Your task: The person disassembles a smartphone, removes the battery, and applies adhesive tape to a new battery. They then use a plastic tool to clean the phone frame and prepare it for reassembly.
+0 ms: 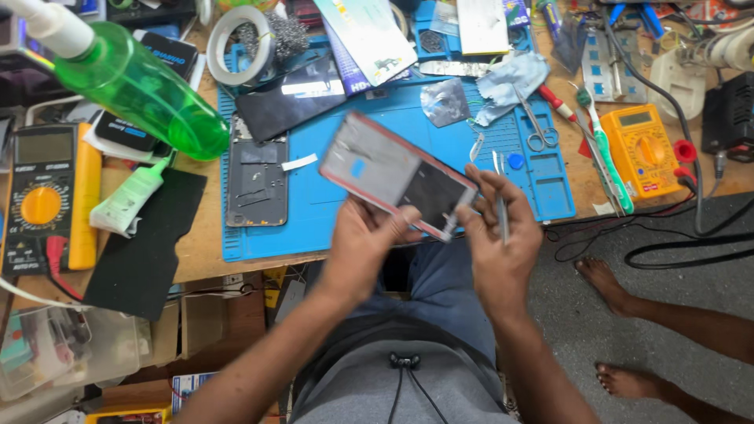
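Left hand (363,243) clamped on opened phone (397,174) above desk's near edge (196,263); right hand (497,235) pinching tweezers (500,200), fingertips touching phone's corner. Blue mat (345,118) beneath.

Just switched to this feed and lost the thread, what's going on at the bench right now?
A person seated at a workbench holds an opened phone, red-edged, up over a blue repair mat. The left hand supports the phone from below; the right hand steadies its lower corner while also gripping metal tweezers. A second stripped phone frame lies flat on the mat. Scissors lie on the mat too, an orange multimeter on the bench to its right, and a green bottle sits at upper left.
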